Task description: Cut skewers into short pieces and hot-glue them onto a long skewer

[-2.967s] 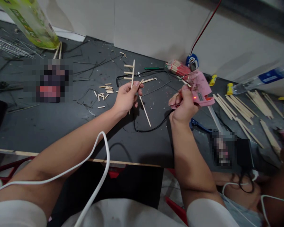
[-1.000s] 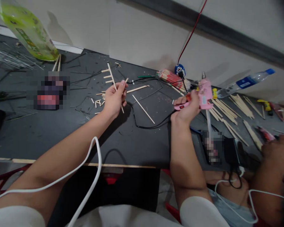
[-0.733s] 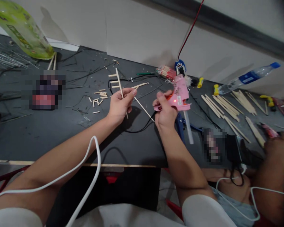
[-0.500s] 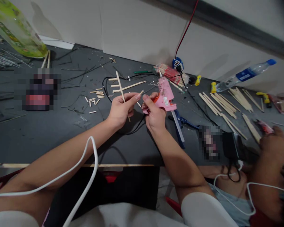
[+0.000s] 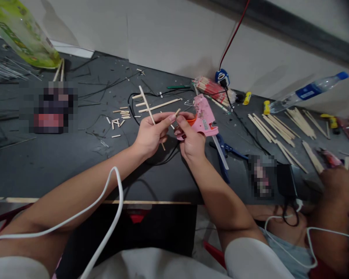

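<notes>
My left hand [image 5: 150, 135] is closed around a thin wooden stick [image 5: 146, 101] with short crosspieces on its upper left. Between its thumb and forefinger sticks up a short piece of wood [image 5: 178, 112]. My right hand [image 5: 192, 144] grips a pink hot glue gun [image 5: 204, 114], its nozzle pointing up and away from me. A pale glue stick [image 5: 221, 154] juts from the gun's back end. The fingertips of both hands meet around the short piece; which right fingers touch it I cannot tell. Short cut pieces [image 5: 125, 113] lie left of my hands.
Blue-handled pliers [image 5: 223, 166] lie right of my right wrist. Bundled sticks in a wrapper [image 5: 211, 88], loose sticks [image 5: 275, 128] and a water bottle [image 5: 311, 92] are farther right. A black cord [image 5: 130, 104] loops behind my hands. A co-worker's hand [image 5: 339, 182] is at the right edge.
My fingertips have come closer together, and the short wooden piece now touches or nearly touches my right hand. The glue gun stays in my right hand. The whole view has shifted slightly.
</notes>
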A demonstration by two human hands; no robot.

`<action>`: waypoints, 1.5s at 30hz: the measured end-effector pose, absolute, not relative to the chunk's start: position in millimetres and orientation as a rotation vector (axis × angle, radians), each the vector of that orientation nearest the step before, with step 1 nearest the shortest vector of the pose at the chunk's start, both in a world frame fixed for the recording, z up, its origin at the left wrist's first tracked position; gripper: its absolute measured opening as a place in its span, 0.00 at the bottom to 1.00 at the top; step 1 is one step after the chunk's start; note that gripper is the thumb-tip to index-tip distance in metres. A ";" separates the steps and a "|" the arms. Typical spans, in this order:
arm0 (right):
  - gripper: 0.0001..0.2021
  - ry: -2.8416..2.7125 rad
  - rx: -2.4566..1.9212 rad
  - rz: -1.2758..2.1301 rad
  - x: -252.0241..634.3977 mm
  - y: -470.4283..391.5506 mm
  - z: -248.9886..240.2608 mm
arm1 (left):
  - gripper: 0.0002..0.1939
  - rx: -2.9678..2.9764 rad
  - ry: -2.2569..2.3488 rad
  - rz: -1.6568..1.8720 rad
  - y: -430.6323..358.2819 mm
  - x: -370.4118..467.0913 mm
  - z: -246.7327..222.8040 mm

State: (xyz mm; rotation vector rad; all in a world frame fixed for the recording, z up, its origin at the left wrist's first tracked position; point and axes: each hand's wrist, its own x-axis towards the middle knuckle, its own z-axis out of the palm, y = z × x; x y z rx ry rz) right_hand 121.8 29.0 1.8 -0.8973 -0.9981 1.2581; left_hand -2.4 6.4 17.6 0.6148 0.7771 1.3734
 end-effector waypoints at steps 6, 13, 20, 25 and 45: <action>0.13 -1.020 -0.935 1.255 124.6 31.9 2.1 | 0.14 0.631 0.726 1.303 4.3 -0.7 17.2; 0.15 -1.047 -0.922 1.328 124.8 33.3 3.8 | 0.14 0.654 0.739 1.285 6.8 -1.6 12.6; 0.15 -1.021 -0.857 1.299 131.6 41.6 11.9 | 0.11 0.628 0.749 1.280 8.2 -6.0 15.4; 0.17 -0.956 -0.859 1.332 136.0 45.4 19.0 | 0.07 0.581 0.607 1.297 9.6 -12.2 15.8; 0.12 -0.950 -0.837 1.298 136.8 44.3 20.8 | 0.12 0.516 0.630 1.295 13.6 -11.9 21.6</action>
